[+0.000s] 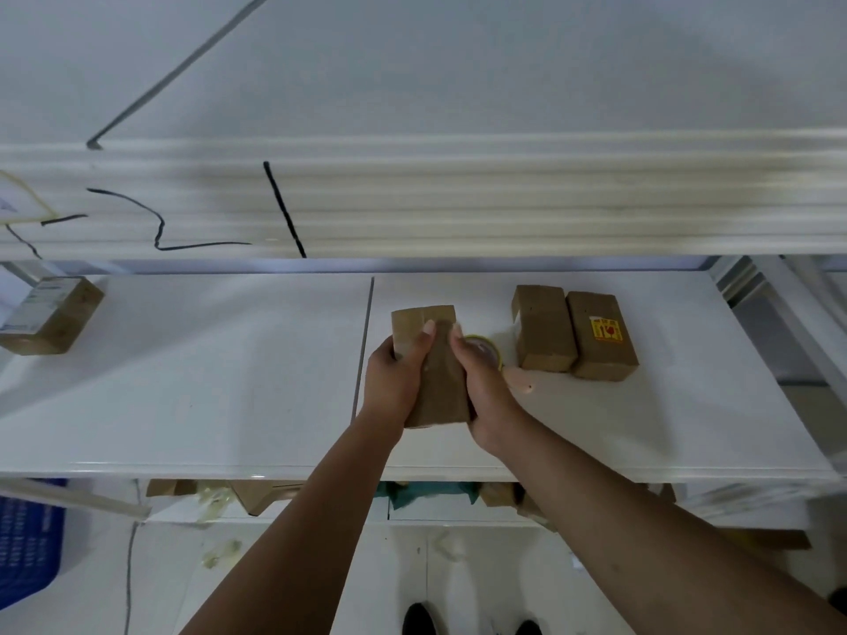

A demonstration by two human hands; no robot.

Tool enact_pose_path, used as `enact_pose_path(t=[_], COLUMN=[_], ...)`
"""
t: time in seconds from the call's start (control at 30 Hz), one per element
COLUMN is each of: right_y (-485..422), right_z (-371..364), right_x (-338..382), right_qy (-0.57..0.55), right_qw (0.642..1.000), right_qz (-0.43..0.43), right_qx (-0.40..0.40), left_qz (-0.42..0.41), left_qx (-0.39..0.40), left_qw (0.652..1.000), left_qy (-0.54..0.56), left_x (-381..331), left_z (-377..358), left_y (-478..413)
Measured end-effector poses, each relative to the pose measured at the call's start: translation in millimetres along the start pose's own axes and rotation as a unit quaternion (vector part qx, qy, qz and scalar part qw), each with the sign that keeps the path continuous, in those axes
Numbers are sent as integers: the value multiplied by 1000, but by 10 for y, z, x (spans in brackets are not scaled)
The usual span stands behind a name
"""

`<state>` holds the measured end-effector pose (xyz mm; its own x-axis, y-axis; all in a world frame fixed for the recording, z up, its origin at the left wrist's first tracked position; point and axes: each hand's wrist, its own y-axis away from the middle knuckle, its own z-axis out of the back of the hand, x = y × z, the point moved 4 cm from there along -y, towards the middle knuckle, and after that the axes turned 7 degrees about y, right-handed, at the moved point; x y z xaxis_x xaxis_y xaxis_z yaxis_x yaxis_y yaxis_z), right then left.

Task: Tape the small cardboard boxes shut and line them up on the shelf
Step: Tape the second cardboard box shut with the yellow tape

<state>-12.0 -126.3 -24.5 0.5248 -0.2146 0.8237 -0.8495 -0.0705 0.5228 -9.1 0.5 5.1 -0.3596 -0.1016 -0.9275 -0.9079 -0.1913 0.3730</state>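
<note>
Midway, seemingly: small brown cardboard box (435,382) at frame centre over white shelf (229,382), left hand (394,382) and right hand (486,396) with grip clamped on it. Two brown boxes (573,332) lined up touching, right; one labelled brown box (50,313) far left, apart.

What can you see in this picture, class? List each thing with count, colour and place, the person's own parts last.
held box: 1, brown, mid-shelf, being held
paired boxes: 2, brown, side by side, shelf's right; one bears a yellow label
left box: 1, brown, white label, shelf's far left
tape roll: 1, clear, yellow rim, just right of the held box, partly hidden
shelf: 1, white
cables: several, black, upper ledge
crate: 1, blue, lower left
scraps: several, brown, under the shelf
shoes: 2, black, bottom edge
left hand: 1, grips the held box's left side
right hand: 1, grips its right side
</note>
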Motion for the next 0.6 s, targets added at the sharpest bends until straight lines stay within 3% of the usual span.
enact_pose_path(t=[0.17, 0.4, 0.6], right_y=[184, 244, 289], right_z=[43, 142, 130], right_x=[31, 141, 188], right_qy=[-91, -11, -73], right_qw=[995, 994, 996], right_qz=[-26, -56, -18], right_qx=[-31, -96, -40], left_qz=[-45, 23, 99], left_qx=[6, 21, 53], left_qw=[998, 999, 990], left_qy=[-35, -8, 79], left_x=[-82, -55, -141], left_z=[-104, -175, -139], left_y=[122, 212, 227])
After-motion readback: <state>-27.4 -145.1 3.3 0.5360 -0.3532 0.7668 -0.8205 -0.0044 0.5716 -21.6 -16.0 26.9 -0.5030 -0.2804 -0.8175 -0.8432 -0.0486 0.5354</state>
